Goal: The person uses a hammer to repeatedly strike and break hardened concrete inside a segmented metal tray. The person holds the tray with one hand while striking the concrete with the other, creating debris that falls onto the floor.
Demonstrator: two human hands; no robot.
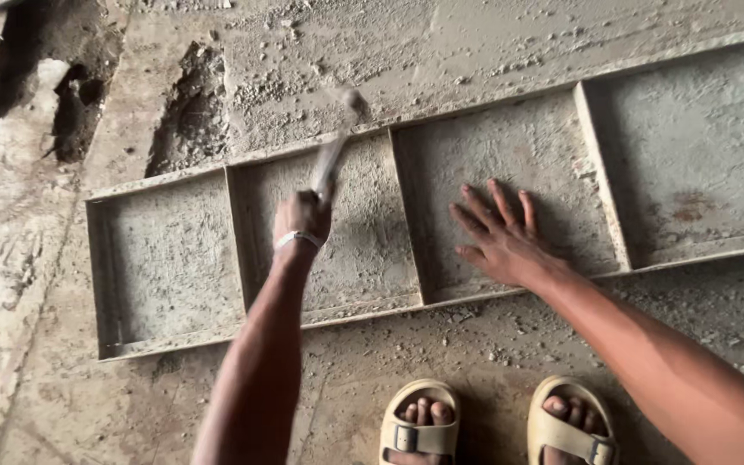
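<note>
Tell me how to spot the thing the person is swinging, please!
Find the long grey metal frame lying on the dusty ground, split into box-like sections. Above its second section from the left, the left hand, with a pale band at the wrist, grips a hammer. It is the only blurred, slim, light-coloured tool here; the right hand just lies flat in the next section.

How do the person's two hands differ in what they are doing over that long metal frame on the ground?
The left hand is closed in a fist around a hammer, raised and blurred; the right hand holds nothing. The left hand hovers over the second compartment of the metal frame; the right hand lies flat, fingers spread, pressed on the third compartment. The left wrist wears a pale band; the right wrist is bare. Both are bare hands over the same dusty frame.
</note>
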